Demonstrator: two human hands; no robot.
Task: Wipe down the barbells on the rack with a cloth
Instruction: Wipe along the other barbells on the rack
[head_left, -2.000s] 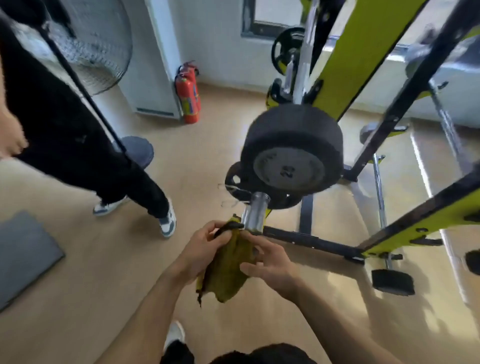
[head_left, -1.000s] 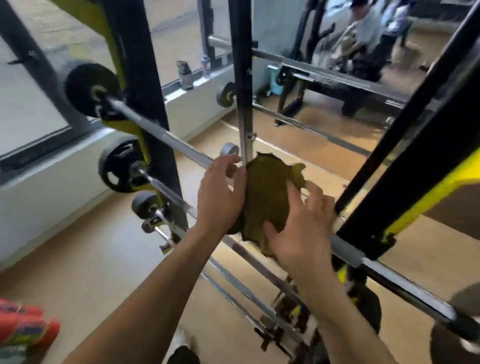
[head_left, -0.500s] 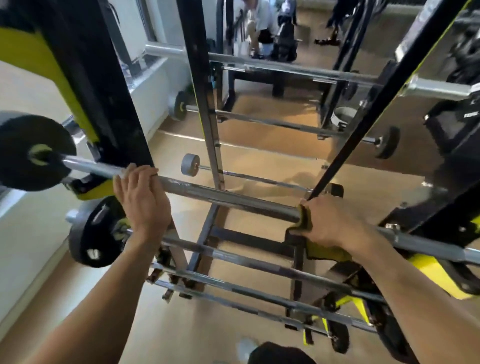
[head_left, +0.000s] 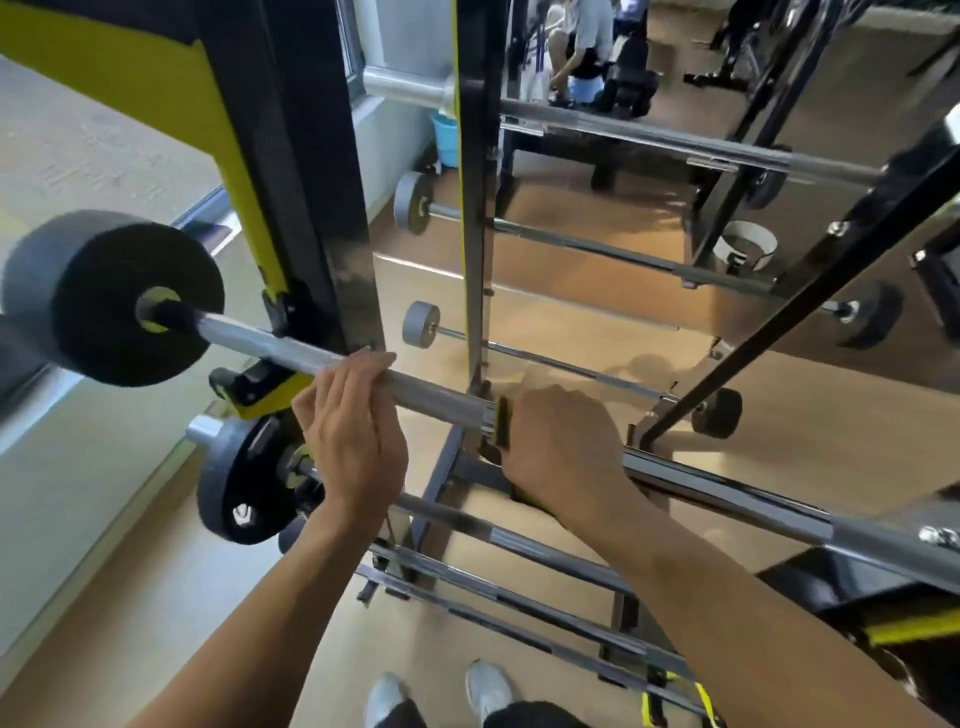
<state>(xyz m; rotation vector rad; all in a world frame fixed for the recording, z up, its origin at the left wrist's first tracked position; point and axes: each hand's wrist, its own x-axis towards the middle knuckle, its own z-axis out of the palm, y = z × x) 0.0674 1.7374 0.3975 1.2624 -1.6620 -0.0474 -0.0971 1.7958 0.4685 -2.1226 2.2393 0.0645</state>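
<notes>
Left hand (head_left: 358, 436) on barbell (head_left: 436, 397) left of right hand (head_left: 561, 452); cloth (head_left: 502, 427) under right hand; more bars below

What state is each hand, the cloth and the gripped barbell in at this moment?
Left hand: curled over the barbell, bare grip.
Right hand: grips the barbell through the cloth.
Cloth: wrapped on the bar under the right hand, mostly hidden.
Barbell: resting on the rack, weight plate loaded.
</notes>
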